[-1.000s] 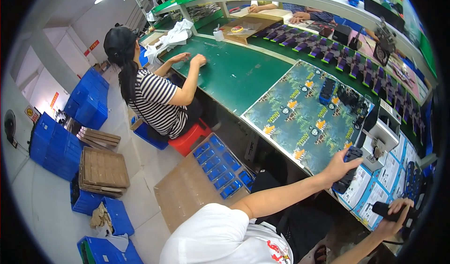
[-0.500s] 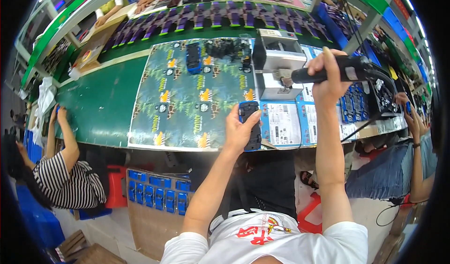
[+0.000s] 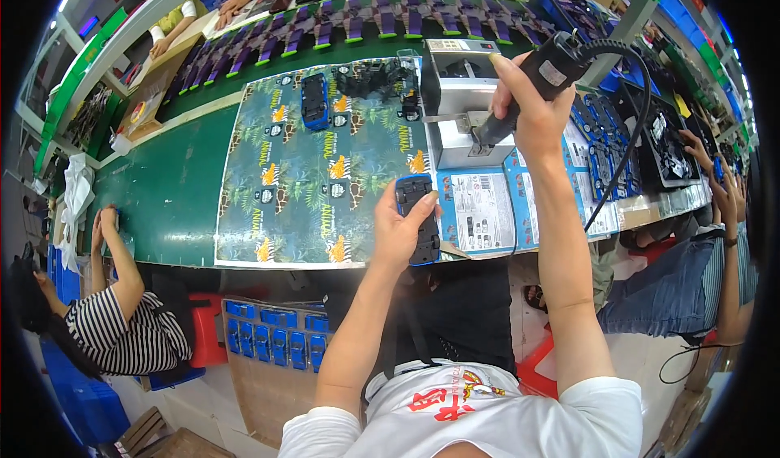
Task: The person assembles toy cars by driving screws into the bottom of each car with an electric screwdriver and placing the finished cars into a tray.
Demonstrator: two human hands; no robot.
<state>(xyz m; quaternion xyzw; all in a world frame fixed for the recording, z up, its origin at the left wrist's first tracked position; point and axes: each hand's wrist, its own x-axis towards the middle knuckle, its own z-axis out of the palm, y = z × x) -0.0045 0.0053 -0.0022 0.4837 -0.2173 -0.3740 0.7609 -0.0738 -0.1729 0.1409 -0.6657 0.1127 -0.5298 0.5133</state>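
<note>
My left hand [image 3: 396,232] is closed round a blue toy car [image 3: 417,200] near the front edge of the table, its black underside facing up. In my right hand [image 3: 532,125] is a black electric screwdriver [image 3: 554,68], tilted with its tip down and to the left. That tip is at the front of a silver box-shaped machine, apparently a screw feeder [image 3: 455,96]; whether it touches is too small to tell. Another blue toy car [image 3: 314,100] lies underside up on the printed sheet [image 3: 305,190]. Beside it is a heap of black parts [image 3: 374,82].
Purple parts line a green conveyor [image 3: 357,47] at the back. Right of the feeder are several blue car parts [image 3: 601,145] and a black bin [image 3: 670,153]. The screwdriver's cable [image 3: 646,92] hangs there. A board of blue cars [image 3: 276,336] lies low left. Co-workers sit at both sides.
The screwdriver has tilted from nearly level to tip-down at the feeder as my right hand turned. My left hand still holds the car. The whole view has shifted slightly.
</note>
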